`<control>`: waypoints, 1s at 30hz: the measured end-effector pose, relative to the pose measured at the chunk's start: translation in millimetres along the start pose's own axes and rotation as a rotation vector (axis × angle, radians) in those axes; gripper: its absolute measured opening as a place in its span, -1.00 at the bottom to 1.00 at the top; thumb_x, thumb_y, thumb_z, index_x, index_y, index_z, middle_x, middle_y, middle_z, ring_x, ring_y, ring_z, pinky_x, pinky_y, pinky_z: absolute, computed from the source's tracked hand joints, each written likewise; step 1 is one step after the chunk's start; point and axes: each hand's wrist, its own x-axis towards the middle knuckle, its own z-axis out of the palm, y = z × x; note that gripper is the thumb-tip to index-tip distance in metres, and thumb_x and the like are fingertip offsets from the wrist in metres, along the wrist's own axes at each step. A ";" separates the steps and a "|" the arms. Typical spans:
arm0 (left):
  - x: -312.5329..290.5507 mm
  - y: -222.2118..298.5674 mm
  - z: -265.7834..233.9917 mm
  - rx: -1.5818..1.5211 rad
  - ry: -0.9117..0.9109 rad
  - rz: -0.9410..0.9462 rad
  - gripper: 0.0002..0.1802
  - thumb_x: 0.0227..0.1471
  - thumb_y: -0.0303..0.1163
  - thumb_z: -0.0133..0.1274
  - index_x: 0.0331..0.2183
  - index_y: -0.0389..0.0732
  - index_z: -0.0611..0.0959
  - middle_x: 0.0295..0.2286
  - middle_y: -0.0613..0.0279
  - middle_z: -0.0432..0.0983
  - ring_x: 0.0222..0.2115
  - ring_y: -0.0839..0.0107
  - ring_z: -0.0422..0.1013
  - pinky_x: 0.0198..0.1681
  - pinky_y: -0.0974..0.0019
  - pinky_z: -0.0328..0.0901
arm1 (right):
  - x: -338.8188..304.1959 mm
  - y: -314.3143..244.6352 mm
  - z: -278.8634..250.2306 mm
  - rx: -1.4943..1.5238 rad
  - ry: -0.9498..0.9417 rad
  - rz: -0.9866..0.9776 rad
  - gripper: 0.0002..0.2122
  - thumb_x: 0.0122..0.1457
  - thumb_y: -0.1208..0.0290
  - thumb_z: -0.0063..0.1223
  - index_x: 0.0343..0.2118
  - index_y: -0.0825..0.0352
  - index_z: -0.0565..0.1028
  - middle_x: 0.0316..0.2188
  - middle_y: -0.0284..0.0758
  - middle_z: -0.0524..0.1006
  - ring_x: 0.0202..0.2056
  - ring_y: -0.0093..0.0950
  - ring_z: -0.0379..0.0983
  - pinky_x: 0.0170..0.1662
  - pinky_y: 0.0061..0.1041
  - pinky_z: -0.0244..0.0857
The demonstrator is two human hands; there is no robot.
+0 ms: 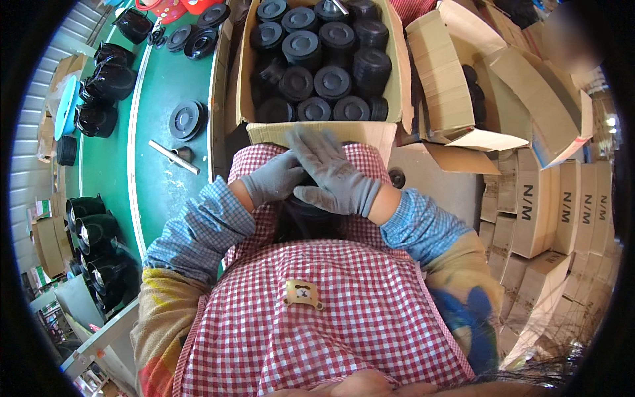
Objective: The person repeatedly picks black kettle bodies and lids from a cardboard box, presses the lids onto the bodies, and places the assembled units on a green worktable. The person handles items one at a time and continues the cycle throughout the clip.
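Both my hands wear grey gloves and meet above my lap, in front of an open cardboard box. My left hand [272, 177] is curled, its fingertips partly covered by the other hand. My right hand [334, 175] lies flat across it with fingers stretched out, its fingertips slightly blurred. Beneath them, between my knees, a dark round part [309, 209] shows only in part; its kind is hidden. The cardboard box [324, 132] holds stacked black round lids [333, 82], with a shiny metal piece [338, 6] on top at the far end.
On the green table [162, 79] at left lie a black disc [188, 120], a metal rod [174, 157] and glossy black pots [109, 81]. More black pots [99, 231] stand nearer. An open carton [450, 59] is at right, above stacked closed boxes [532, 205].
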 end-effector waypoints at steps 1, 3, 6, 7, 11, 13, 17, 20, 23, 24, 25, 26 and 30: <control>-0.2 4.3 1.6 -0.201 0.042 -0.127 -0.50 0.23 -0.40 0.00 0.18 -0.25 0.43 0.06 -0.06 0.44 0.09 0.12 0.37 0.22 0.16 0.26 | 0.5 4.8 0.0 -0.043 0.070 -0.041 -0.18 0.32 -0.25 -0.36 0.44 0.30 -0.07 0.42 -0.03 -0.03 0.44 -0.08 -0.21 0.42 -0.02 -0.42; -0.6 8.1 -1.8 -0.367 0.048 -0.155 -0.50 0.22 -0.43 -0.03 0.18 -0.30 0.41 0.07 -0.09 0.42 0.09 0.12 0.38 0.21 0.16 0.27 | 2.6 13.6 -11.0 -0.047 0.256 -0.090 -0.19 0.33 -0.24 -0.35 0.44 0.30 -0.08 0.43 -0.03 -0.03 0.45 -0.12 -0.22 0.43 -0.02 -0.42; 0.6 4.8 2.6 -0.496 0.064 -0.228 -0.50 0.22 -0.47 -0.07 0.18 -0.37 0.39 0.08 -0.13 0.39 0.10 0.11 0.37 0.23 0.18 0.24 | 10.0 16.7 -36.2 0.042 0.362 -0.102 -0.17 0.30 -0.25 -0.29 0.44 0.28 -0.07 0.42 -0.03 -0.01 0.45 -0.13 -0.21 0.43 -0.05 -0.41; 0.4 2.9 3.5 -0.497 0.068 -0.251 -0.50 0.22 -0.48 -0.08 0.18 -0.38 0.39 0.08 -0.14 0.38 0.11 0.11 0.36 0.24 0.18 0.23 | 11.0 5.0 -28.3 0.051 0.242 -0.086 -0.14 0.27 -0.28 -0.25 0.44 0.26 -0.07 0.42 -0.04 0.00 0.45 -0.11 -0.20 0.44 -0.06 -0.41; -4.0 -23.3 6.7 -0.142 -0.007 0.100 -0.53 0.25 -0.42 -0.10 0.18 -0.23 0.44 0.12 -0.09 0.38 0.16 0.10 0.32 0.30 0.19 0.16 | 5.1 -15.6 10.6 -0.140 0.051 -0.103 -0.08 0.20 -0.36 -0.18 0.45 0.19 -0.10 0.45 -0.08 -0.09 0.45 -0.05 -0.22 0.43 0.00 -0.46; -4.7 -17.0 11.8 -0.440 -0.003 -0.100 -0.54 0.26 -0.41 -0.10 0.17 -0.22 0.44 0.12 -0.07 0.38 0.16 0.12 0.32 0.30 0.19 0.16 | 10.8 -1.5 -1.2 -0.192 0.104 -0.064 -0.09 0.21 -0.35 -0.19 0.45 0.20 -0.10 0.46 -0.08 -0.13 0.45 -0.05 -0.24 0.43 0.03 -0.50; -10.1 2.2 9.5 -0.582 0.075 -0.287 -0.47 0.14 -0.51 0.04 0.17 -0.21 0.44 0.08 -0.01 0.44 0.12 0.11 0.36 0.22 0.13 0.25 | 20.6 9.2 -68.4 -0.158 0.600 -0.183 -0.13 0.26 -0.22 -0.16 0.43 0.32 -0.07 0.44 -0.05 -0.08 0.44 -0.12 -0.20 0.44 -0.07 -0.43; -7.8 -22.9 29.1 0.394 0.007 -0.016 -0.48 0.13 -0.55 0.05 0.14 -0.20 0.46 0.04 -0.02 0.49 0.09 0.13 0.39 0.18 0.15 0.29 | 0.1 -12.2 7.4 -0.088 0.236 -0.039 -0.09 0.24 -0.27 -0.17 0.43 0.35 -0.09 0.44 -0.01 -0.13 0.45 -0.09 -0.23 0.44 -0.05 -0.47; -11.9 16.3 2.8 -0.253 0.045 -0.150 -0.50 0.17 -0.52 0.02 0.15 -0.24 0.44 0.02 -0.05 0.49 0.11 0.12 0.38 0.19 0.18 0.29 | 3.4 10.3 1.6 -0.079 0.199 0.011 -0.10 0.27 -0.25 -0.19 0.43 0.38 -0.13 0.44 0.01 -0.16 0.45 -0.06 -0.26 0.44 -0.04 -0.49; -11.7 -1.3 13.1 -0.632 0.020 -0.209 -0.52 0.21 -0.51 -0.06 0.17 -0.27 0.42 0.01 -0.07 0.48 0.11 0.12 0.39 0.21 0.17 0.28 | 11.0 25.0 -16.8 -0.087 0.246 -0.021 -0.11 0.29 -0.23 -0.20 0.43 0.39 -0.14 0.45 0.01 -0.17 0.45 -0.06 -0.26 0.44 -0.04 -0.48; -11.8 3.9 11.5 -0.553 0.056 -0.220 -0.53 0.22 -0.50 -0.08 0.17 -0.28 0.42 0.01 -0.07 0.48 0.10 0.13 0.39 0.22 0.17 0.27 | 17.2 40.1 -42.4 -0.079 0.422 -0.124 -0.18 0.34 -0.10 -0.19 0.42 0.43 -0.13 0.44 0.03 -0.13 0.44 -0.03 -0.22 0.43 -0.04 -0.39; -12.1 15.9 8.7 -0.477 0.079 -0.228 -0.53 0.23 -0.50 -0.10 0.17 -0.29 0.42 0.01 -0.07 0.48 0.09 0.14 0.40 0.22 0.17 0.27 | 20.6 29.6 -68.8 0.251 0.530 -0.071 -0.21 0.33 -0.01 -0.16 0.41 0.45 -0.11 0.43 0.03 -0.09 0.43 -0.03 -0.18 0.43 -0.04 -0.33; -11.0 24.8 7.2 -0.422 0.025 -0.319 -0.50 0.25 -0.45 -0.12 0.20 -0.31 0.39 0.02 -0.01 0.46 0.05 0.21 0.39 0.20 0.21 0.23 | 42.8 63.9 25.7 -0.344 0.114 0.174 -0.29 0.34 0.00 -0.16 0.38 0.43 0.04 0.37 0.07 0.07 0.38 -0.02 0.00 0.40 -0.09 -0.13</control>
